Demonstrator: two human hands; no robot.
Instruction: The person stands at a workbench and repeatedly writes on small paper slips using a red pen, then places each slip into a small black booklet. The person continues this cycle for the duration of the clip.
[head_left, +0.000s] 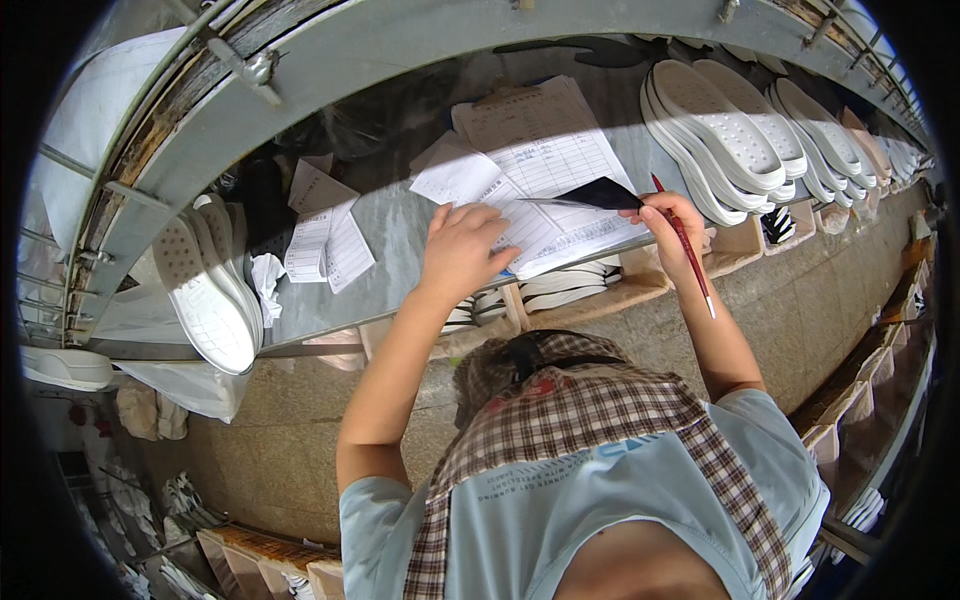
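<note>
My left hand [462, 248] rests with its fingers apart at the near edge of some printed sheets [465, 180] on the grey bench. In my right hand [668, 232] is a slim red pen [688, 250], slanting between the fingers with its pale end toward me. At the fingertips of that hand is a thin, flat black piece [600, 193] with a pale, pointed left end; its kind I cannot tell. It hangs over a ruled form [560, 135], partly hiding it. More forms lie beneath and beside my left hand.
White shoe soles [720, 130] are stacked at the right, more soles [205, 290] at the left. Loose slips [325, 230] and crumpled paper [267, 285] lie on the bench [390, 255]. Below its front edge are bins [640, 292] of parts. A metal rail [400, 40] crosses above.
</note>
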